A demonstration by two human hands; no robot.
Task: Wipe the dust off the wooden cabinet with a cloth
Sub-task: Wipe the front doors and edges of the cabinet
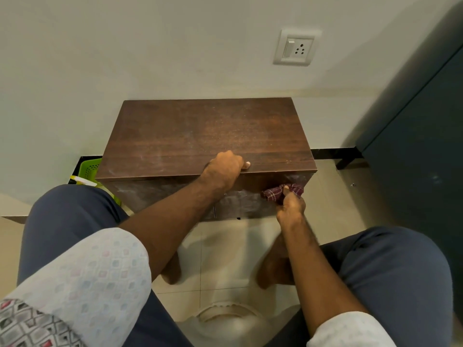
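We curl our left hand (223, 169) round the front top edge of the cabinet (208, 136). Our right hand (290, 205) grips the bunched cloth (280, 192) against the cabinet's front, near its right corner.

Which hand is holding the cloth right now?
The right hand, pressing the maroon checked cloth to the cabinet front; the left hand only grips the top's front edge.

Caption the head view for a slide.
Left hand grips the top edge of the dusty wooden cabinet while the right hand presses a maroon checked cloth against its front.
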